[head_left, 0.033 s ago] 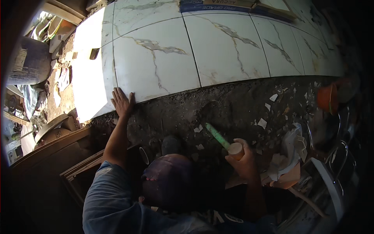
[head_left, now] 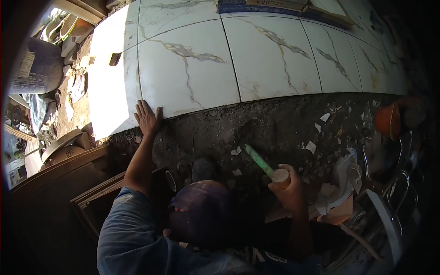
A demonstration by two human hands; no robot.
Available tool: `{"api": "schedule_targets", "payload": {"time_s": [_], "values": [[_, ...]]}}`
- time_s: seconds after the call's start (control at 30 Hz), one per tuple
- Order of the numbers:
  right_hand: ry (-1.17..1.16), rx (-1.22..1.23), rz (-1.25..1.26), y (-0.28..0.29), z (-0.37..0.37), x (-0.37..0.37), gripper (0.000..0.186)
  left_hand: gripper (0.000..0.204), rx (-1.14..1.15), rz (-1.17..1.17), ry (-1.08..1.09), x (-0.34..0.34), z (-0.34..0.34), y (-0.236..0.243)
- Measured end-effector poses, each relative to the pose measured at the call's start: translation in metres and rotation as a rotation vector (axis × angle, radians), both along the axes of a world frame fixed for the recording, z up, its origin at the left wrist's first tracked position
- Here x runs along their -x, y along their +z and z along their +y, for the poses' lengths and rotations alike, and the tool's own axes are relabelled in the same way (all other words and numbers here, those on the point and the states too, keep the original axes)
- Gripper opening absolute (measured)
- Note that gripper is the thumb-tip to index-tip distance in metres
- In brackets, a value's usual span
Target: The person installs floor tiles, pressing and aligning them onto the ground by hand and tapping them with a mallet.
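Note:
My left hand [head_left: 147,120] lies flat with fingers spread on the near edge of a white marble-patterned floor tile [head_left: 183,78], close to the joint with the sunlit tile beside it. My right hand [head_left: 291,189] is wrapped round the orange, pale-faced head of a mallet [head_left: 259,159]. Its green handle sticks out toward the far left, over the dark bare ground [head_left: 215,133]. The mallet is apart from the tiles. Below it, my bent knee [head_left: 199,208] fills the lower middle.
A blue-and-brown carton [head_left: 275,8] lies on the far tiles. An orange bucket [head_left: 388,121], metal chair legs [head_left: 398,183] and a crumpled white bag [head_left: 341,183] are at right. Stacked boards [head_left: 98,195] lean at lower left; a dark barrel [head_left: 39,66] stands far left. Tile shards dot the ground.
The whole view has shifted slightly, so things sit a little further right and lower. Both hands keep their places on the tile and the mallet.

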State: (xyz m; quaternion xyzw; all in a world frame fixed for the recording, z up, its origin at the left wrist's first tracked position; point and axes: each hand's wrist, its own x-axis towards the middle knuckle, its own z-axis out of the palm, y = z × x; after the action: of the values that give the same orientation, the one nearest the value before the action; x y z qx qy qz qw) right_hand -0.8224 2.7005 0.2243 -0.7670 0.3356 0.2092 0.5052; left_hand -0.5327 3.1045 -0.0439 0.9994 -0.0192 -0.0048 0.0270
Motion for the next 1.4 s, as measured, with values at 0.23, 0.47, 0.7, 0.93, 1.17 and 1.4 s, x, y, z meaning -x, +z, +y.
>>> {"api": "schedule_targets", "payload": {"time_s": [0.23,0.47,0.7,0.93,1.17,1.4], "values": [[-0.008,0.073,-0.032,-0.006,-0.003,-0.003,0.061,0.089,0.031,0.008,-0.016,0.024,-0.056,0.004],[-0.006,0.089,0.005,-0.005,-0.003,-0.005,0.062,0.090,0.200,0.005,-0.580,0.049,-0.231,0.012],[-0.146,0.065,-0.018,-0.012,-0.006,0.012,0.063,0.078,0.296,0.121,-1.108,0.050,-0.311,0.016],[-0.226,0.103,-0.042,-0.022,-0.007,0.028,0.068,0.076,0.186,0.005,-0.837,0.024,-0.268,0.012],[-0.260,0.147,-0.083,-0.026,-0.014,0.035,0.070,0.079,0.200,0.009,-0.788,0.025,-0.283,0.017],[-0.541,0.206,-0.188,0.003,-0.067,0.054,0.061,0.074,0.284,-0.011,-0.835,0.023,-0.286,0.016]]}}
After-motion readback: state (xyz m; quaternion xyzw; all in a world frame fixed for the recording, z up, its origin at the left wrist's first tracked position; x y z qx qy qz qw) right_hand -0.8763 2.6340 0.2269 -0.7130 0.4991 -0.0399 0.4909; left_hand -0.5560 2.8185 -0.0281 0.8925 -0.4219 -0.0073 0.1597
